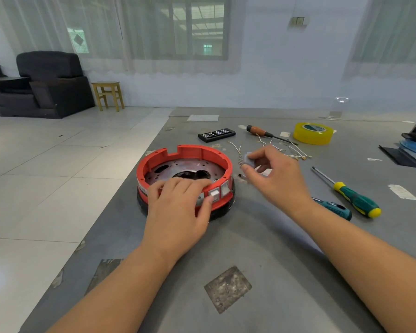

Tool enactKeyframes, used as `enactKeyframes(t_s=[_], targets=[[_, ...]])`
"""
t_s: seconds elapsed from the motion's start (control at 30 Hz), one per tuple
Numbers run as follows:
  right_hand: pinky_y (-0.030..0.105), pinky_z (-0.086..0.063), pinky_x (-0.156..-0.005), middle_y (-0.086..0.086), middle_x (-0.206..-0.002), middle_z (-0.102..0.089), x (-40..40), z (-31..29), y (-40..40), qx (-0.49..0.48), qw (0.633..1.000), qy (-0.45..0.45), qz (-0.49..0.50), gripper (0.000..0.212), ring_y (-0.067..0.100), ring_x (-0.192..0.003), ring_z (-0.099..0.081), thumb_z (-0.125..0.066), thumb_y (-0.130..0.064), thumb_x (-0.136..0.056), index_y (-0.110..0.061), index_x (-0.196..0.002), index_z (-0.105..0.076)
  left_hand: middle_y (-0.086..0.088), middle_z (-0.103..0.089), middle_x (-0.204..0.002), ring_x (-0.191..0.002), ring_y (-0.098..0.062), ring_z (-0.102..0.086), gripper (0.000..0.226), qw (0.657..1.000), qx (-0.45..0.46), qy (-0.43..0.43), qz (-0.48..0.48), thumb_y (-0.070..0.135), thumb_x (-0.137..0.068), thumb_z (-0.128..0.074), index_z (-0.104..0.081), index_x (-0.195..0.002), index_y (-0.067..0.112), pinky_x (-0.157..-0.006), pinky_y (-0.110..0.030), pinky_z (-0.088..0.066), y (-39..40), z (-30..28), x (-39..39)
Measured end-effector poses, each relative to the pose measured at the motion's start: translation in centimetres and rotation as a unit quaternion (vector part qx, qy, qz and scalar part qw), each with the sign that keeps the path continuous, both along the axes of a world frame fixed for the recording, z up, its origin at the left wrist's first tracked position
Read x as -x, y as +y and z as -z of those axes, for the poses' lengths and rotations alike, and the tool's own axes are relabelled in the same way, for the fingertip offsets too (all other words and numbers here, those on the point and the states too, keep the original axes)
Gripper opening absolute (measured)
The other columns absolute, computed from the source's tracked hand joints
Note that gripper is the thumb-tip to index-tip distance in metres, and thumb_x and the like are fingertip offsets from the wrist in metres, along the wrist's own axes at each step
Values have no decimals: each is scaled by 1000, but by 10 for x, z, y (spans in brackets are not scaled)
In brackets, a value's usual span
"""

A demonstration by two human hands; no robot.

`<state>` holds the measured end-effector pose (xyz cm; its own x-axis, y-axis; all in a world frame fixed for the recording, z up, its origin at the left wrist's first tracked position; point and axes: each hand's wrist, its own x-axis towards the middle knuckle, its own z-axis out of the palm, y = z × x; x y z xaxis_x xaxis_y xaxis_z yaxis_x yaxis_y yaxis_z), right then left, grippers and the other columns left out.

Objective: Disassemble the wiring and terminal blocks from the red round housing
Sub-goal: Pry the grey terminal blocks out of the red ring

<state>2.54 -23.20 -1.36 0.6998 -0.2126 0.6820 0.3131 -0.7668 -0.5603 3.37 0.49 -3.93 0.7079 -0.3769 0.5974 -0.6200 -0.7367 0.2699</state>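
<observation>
**Left hand on the housing, right hand holding a pulled block**

The red housing (185,164) sits on the grey table (262,248), under and just beyond the left hand (178,207). That hand grasps the near rim: fingers curl over the top edge into the ring, and the thumb presses the outer wall beside a white terminal block (213,194) set in it. A second block (225,189) sits in the wall just right of the first.

The right hand (274,176) hovers to the right of the housing, pinching a small pale block (248,159) between thumb and fingertips.

Loose wires (283,147) lie on the table just beyond the right hand. Farther back lie a brown-handled screwdriver (262,132), a black bit case (216,134) and a yellow tape roll (313,133). To the right of the right wrist lie two green screwdrivers (356,200), one partly hidden behind the forearm.
</observation>
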Motion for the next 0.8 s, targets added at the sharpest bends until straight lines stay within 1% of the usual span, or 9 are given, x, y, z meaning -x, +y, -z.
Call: enactKeyframes(t_s=[0.07, 0.17, 0.27, 0.33, 0.43, 0.5, 0.6, 0.7, 0.8], targets=[[11, -49, -70, -18, -83, -67, -19, -3, -13, -17, 998, 39, 50, 13, 1, -77, -65, -76, -26, -85, -26, -92, -65, 14, -73, -112, -116, -17, -62, 36, 1000, 5, -12, -9, 43, -95, -55, -71, -126, 34, -103, -43, -31, -3, 1, -2], [30, -52, -75, -8, -89, -69, -55, -8, -30, 14, 987, 122, 99, 15, 10, -83, -66, -72, -32, -87, -26, -97, -62, 13, -73, -107, -111, -18, -62, 37, 999, 10, -34, -22, 51, -95, -54, -72, -122, 34, -100, -41, -30, -5, 4, -4], [33, -48, -76, -2, -94, -67, -94, -14, -34, 94, 969, 195, 122, 16, 23, -93, -64, -69, -33, -89, -25, -98, -59, 14, -72, -101, -104, -19, -62, 38, 998, 2, -53, -34, 55, -95, -50, -71, -121, 36, -98, -40, -31, -4, 9, -6], [37, -49, -84, 3, -102, -67, -117, -16, -33, 162, 948, 237, 136, 16, 29, -100, -62, -67, -37, -90, -27, -98, -56, 14, -70, -95, -98, -20, -61, 37, 997, 0, -66, -39, 54, -96, -50, -71, -120, 36, -96, -40, -33, -4, 11, -6], [42, -42, -93, 9, -112, -65, -142, -10, -30, 244, 912, 289, 161, 16, 33, -112, -56, -60, -42, -94, -30, -102, -55, 15, -67, -89, -92, -20, -59, 34, 996, 0, -77, -44, 54, -95, -52, -72, -118, 38, -94, -39, -34, -5, 13, -8], [44, -39, -96, 12, -114, -64, -152, -1, -30, 263, 898, 307, 175, 16, 34, -116, -52, -57, -40, -96, -28, -107, -55, 15, -67, -88, -91, -19, -59, 34, 996, 4, -78, -44, 55, -95, -53, -72, -117, 38, -94, -38, -35, -6, 14, -10], [46, -36, -102, 15, -114, -62, -158, 9, -30, 265, 897, 296, 196, 19, 36, -117, -50, -55, -41, -98, -26, -110, -55, 15, -67, -87, -90, -19, -58, 34, 996, 14, -77, -39, 56, -94, -54, -72, -116, 38, -94, -38, -35, -6, 15, -12], [46, -34, -102, 12, -112, -65, -162, 11, -31, 288, 890, 290, 201, 19, 33, -118, -49, -54, -42, -98, -27, -109, -55, 16, -67, -87, -90, -18, -57, 34, 996, 16, -73, -39, 56, -94, -54, -72, -116, 38, -94, -38, -34, -6, 16, -13], [47, -32, -103, 8, -115, -66, -160, 6, -31, 293, 883, 319, 181, 24, 31, -121, -48, -54, -48, -96, -28, -110, -54, 15, -66, -87, -90, -18, -57, 33, 997, 16, -71, -39, 55, -95, -54, -72, -116, 38, -94, -38, -34, -6, 15, -13]])
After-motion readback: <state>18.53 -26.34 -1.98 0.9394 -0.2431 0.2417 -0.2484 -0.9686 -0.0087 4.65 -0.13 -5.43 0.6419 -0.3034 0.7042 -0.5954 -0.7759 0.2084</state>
